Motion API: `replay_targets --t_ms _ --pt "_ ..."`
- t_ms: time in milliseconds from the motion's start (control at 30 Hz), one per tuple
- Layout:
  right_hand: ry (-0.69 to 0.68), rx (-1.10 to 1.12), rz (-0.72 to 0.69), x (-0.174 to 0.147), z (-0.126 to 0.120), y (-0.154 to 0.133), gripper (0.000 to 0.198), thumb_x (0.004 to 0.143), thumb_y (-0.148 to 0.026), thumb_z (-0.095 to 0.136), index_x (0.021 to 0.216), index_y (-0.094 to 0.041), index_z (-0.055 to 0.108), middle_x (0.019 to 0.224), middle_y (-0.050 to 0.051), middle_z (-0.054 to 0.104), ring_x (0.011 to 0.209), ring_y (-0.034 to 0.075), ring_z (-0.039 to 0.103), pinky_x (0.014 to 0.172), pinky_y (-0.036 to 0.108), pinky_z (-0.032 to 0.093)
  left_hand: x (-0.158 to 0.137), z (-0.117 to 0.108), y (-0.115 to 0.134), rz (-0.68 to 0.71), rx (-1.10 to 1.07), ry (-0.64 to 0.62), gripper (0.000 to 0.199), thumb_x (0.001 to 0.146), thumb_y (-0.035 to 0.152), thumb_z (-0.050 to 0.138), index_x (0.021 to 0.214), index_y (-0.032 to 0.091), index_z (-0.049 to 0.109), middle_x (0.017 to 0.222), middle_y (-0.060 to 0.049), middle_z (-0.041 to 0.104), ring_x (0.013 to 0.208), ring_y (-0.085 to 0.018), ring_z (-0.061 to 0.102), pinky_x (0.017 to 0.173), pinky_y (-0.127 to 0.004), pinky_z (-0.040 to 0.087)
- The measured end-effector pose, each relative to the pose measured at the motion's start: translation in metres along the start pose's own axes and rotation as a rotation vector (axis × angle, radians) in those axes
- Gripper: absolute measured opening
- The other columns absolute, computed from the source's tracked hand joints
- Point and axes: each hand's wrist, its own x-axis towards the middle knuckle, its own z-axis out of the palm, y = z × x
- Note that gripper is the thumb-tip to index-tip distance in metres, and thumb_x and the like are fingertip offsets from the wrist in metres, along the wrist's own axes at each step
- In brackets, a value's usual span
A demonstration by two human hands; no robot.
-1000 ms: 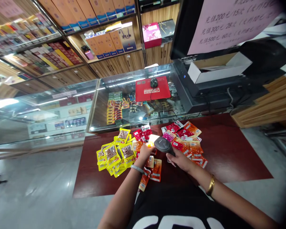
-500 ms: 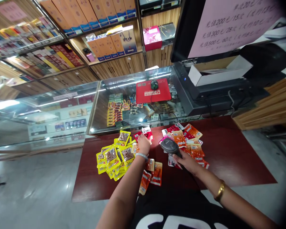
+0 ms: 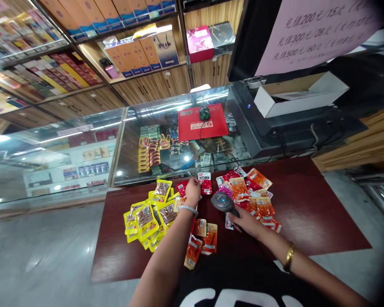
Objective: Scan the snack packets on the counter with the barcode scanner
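My left hand [image 3: 193, 189] pinches the left edge of a red and white snack packet [image 3: 206, 184] near the far edge of the dark red tabletop. My right hand [image 3: 245, 221] is wrapped round the handle of a grey barcode scanner [image 3: 223, 201], whose head has a small blue light. Left of my left wrist lies a heap of yellow snack packets [image 3: 145, 217]. Beyond the scanner, to the right, is a mixed pile of orange and red packets [image 3: 262, 204]. Several orange packets [image 3: 210, 238] lie close to my body, between my forearms.
A glass display counter [image 3: 128, 149] adjoins the far side of the tabletop [image 3: 313, 204], with a red mouse pad [image 3: 192, 128] and a mouse [image 3: 204, 113] on it. An open white box [image 3: 294, 106] rests on dark equipment at right. Stocked shelves [image 3: 147, 70] stand behind.
The red packet in my left hand has shifted right and now shows its front more squarely. The scanner has moved slightly left, and a blue light shows on its head. The view has tilted a little.
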Motion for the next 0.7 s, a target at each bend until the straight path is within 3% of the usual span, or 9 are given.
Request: replay_targets --t_ms 167,300,433,500,567,700 --pt "-0.001 -0.007 0.000 0.002 0.002 0.000 0.055 0.080 -0.064 0.061 0.113 -0.020 0.060 0.062 -0.003 0.058 0.050 0.015 0.053 0.050 0.027 0.044 -0.009 0.004 -0.006 0.007 -0.054 0.033 0.008 0.087 0.020 0.051 0.085 0.021 0.058 0.078 -0.002 0.066 0.069 -0.015 0.059 0.065 -0.025 0.038" --pt "-0.011 -0.011 0.002 -0.001 0.002 0.001 0.056 0.080 -0.066 0.059 0.112 -0.020 0.058 0.057 -0.006 0.052 0.044 0.012 0.046 0.044 0.024 0.038 -0.019 0.015 0.005 0.021 -0.152 0.036 0.008 0.088 0.028 0.053 0.084 0.021 0.055 0.077 0.001 0.065 0.068 -0.013 0.058 0.064 -0.023 0.040" --pt "-0.044 -0.023 0.004 -0.008 0.001 0.000 0.060 0.080 -0.067 0.059 0.115 -0.018 0.055 0.054 -0.007 0.049 0.041 0.011 0.041 0.042 0.023 0.032 -0.033 0.031 0.022 0.145 -0.473 -0.205 0.013 0.082 0.026 0.064 0.088 0.020 0.054 0.083 0.000 0.067 0.075 -0.012 0.062 0.070 -0.022 0.045" --pt "-0.066 -0.015 0.005 -0.012 0.003 0.000 0.061 0.082 -0.066 0.058 0.119 -0.018 0.053 0.052 -0.008 0.048 0.040 0.011 0.041 0.042 0.023 0.031 -0.039 0.026 0.018 0.189 -0.507 -0.253 0.015 0.082 0.023 0.063 0.095 0.020 0.056 0.093 -0.003 0.069 0.085 -0.013 0.064 0.077 -0.024 0.047" --pt "-0.082 0.015 0.008 -0.015 0.006 -0.001 0.061 0.084 -0.065 0.057 0.122 -0.018 0.051 0.050 -0.009 0.046 0.040 0.010 0.040 0.042 0.023 0.030 -0.045 0.009 0.002 0.194 -0.345 -0.157 0.017 0.083 0.021 0.063 0.099 0.020 0.058 0.102 -0.006 0.069 0.095 -0.016 0.064 0.086 -0.028 0.046" --pt "-0.094 0.021 0.006 -0.020 0.013 0.002 0.057 0.084 -0.064 0.057 0.117 -0.018 0.051 0.050 -0.011 0.044 0.039 0.010 0.038 0.042 0.023 0.031 -0.061 -0.040 -0.041 0.148 0.317 0.048 0.038 0.074 0.025 0.071 0.110 0.019 0.060 0.118 -0.014 0.062 0.117 -0.030 0.052 0.099 -0.042 0.037"
